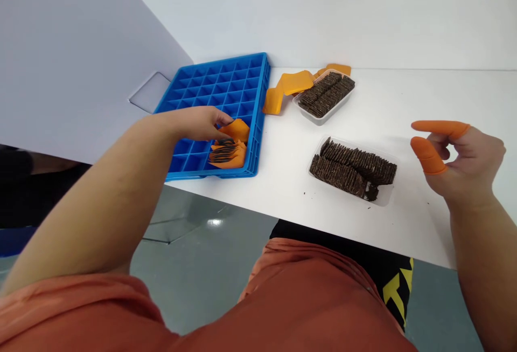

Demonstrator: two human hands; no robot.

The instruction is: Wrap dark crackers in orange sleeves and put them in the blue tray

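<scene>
My left hand (204, 123) reaches into the near right corner of a blue compartment tray (252, 150), its fingers bent together. Under the fingertips are folded orange sheets (238, 128) and a stack of thin dark squares (225, 151) with orange between them. What the fingertips grip, if anything, is hidden. My right hand (464, 155) hovers over the white table at the right, with orange finger cots on thumb and index finger. These two fingers stand apart with nothing between them. To its left, a clear plastic box (386, 195) holds two rows of thin dark brown squares (353, 168).
Farther back stands a second plastic box (320, 120) with rows of similar dark squares (327, 93). Orange sheets (297, 82) lie between it and the blue tray. Dark crumbs dot the white table (283, 190). White panels (343, 12) rise behind and at the left.
</scene>
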